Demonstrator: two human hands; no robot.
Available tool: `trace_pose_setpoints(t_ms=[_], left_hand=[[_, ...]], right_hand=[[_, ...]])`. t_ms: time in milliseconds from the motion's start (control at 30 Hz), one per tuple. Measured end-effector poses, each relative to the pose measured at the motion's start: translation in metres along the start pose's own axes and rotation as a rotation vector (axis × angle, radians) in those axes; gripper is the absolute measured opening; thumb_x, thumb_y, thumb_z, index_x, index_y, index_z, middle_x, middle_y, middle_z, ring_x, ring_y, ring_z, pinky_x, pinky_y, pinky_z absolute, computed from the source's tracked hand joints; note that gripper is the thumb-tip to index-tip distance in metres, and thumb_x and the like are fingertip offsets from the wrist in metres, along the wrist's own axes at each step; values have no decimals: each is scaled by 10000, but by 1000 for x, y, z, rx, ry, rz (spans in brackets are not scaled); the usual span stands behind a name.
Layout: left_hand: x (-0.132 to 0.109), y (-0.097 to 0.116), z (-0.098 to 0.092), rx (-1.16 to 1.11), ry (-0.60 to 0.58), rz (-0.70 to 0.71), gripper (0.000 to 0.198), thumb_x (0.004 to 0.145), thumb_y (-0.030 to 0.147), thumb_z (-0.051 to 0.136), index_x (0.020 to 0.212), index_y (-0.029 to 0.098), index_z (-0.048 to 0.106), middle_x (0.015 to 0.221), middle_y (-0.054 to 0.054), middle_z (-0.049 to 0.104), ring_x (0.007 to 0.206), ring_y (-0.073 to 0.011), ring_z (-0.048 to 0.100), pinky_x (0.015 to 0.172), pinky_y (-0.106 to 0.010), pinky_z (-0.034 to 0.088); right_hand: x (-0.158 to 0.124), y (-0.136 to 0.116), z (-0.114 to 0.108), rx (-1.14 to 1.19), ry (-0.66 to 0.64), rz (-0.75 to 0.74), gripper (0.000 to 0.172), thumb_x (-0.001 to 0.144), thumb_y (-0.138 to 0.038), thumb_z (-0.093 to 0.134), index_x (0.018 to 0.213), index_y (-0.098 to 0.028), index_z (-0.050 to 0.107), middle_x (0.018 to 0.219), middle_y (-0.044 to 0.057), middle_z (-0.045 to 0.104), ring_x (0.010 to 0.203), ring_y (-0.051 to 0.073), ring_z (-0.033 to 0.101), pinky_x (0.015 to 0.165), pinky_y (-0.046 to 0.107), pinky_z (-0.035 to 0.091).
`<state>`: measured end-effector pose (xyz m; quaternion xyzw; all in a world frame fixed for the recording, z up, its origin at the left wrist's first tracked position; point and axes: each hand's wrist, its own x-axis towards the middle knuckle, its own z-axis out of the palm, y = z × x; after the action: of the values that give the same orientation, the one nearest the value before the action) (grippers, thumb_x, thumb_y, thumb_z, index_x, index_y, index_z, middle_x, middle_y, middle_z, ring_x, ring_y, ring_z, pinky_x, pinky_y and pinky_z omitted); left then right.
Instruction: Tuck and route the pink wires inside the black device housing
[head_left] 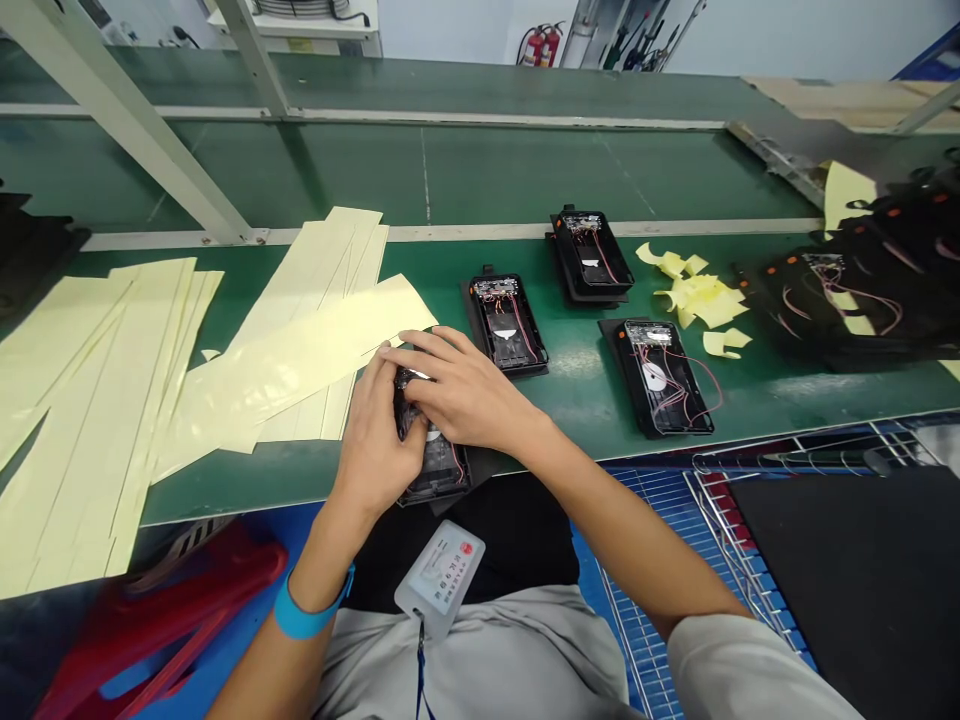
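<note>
My left hand point(375, 450) and right hand point(465, 385) are clamped together on a black device housing point(439, 475) (its red wires show just below my palms), which lies on the green workbench point(577, 400). Yellow adhesive sheets point(292, 345) lie just beyond my left hand; more open housings point(508, 325) sit right of my right hand.

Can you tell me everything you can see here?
green assembly belt: one, green, across the view
wired casings: three, black, along the belt
casing under the hands: one, black, near the belt's edge
heaped casings: several, black, far right
yellow film strips: many, pale yellow, left on the belt
film scraps: a few, pale yellow, right of the casings
fire extinguishers: two, red, far background
ID badge: one, white-grey, at the chest
blue wristband: one, blue, left wrist
left hand: one, on the casing
right hand: one, on the casing
</note>
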<state>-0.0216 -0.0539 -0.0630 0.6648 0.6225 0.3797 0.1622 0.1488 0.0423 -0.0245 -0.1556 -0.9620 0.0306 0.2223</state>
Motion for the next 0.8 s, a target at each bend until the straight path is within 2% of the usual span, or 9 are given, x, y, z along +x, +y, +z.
trace_pose_setpoints(t_ms=[167,267,333,433,567,667,800], left_hand=[[1,0,-2,-16,-9,8,855,949,243,661,1735,207,327,1789,-114,302,1692,-324,303,1422,-590,302],[1,0,-7,-58,-1,14,819,952,263,677,1709,227,365,1779,-106,329,1685,-312,327,1410,-567,342],[0,-1,-10,-86,23,1,739,943,251,687,1641,237,445,1765,-97,361,1679,-302,344,1396,-552,374],[0,-3,-12,-123,65,-44,546,915,224,710,1442,232,566,1757,-95,373,1669,-306,367,1367,-562,418],[0,-2,-13,-141,86,-82,350,892,203,720,1230,216,627,1731,-93,417,1657,-316,389,1329,-584,460],[1,0,-13,-146,91,-88,240,894,210,715,1130,204,669,1711,-89,451,1646,-324,407,1310,-573,484],[0,1,-15,-180,107,-90,171,928,266,701,1085,197,709,1739,-78,409,1546,-326,543,1278,-564,522]], right_hand=[[0,0,-1,-2,-5,-4,182,1017,-122,581,949,-174,742,1658,107,556,1575,351,456,1281,584,402],[-2,1,-1,2,-8,-4,167,1020,-129,596,953,-172,742,1666,113,546,1578,354,454,1283,587,402],[-2,1,0,14,2,-6,176,1034,-134,587,956,-173,740,1666,110,548,1577,355,456,1284,590,397],[-2,1,2,37,31,-11,215,1059,-123,545,989,-175,741,1637,98,582,1567,347,468,1271,580,404],[-2,-1,3,73,59,2,254,1062,-85,517,1080,-185,750,1615,87,606,1559,333,478,1238,570,427],[-4,-4,1,122,86,32,316,1042,-51,512,1194,-204,743,1607,79,617,1563,315,483,1235,561,435],[-7,-16,-3,199,176,156,382,995,-35,492,1254,-207,715,1575,67,647,1557,270,505,1249,522,458]])
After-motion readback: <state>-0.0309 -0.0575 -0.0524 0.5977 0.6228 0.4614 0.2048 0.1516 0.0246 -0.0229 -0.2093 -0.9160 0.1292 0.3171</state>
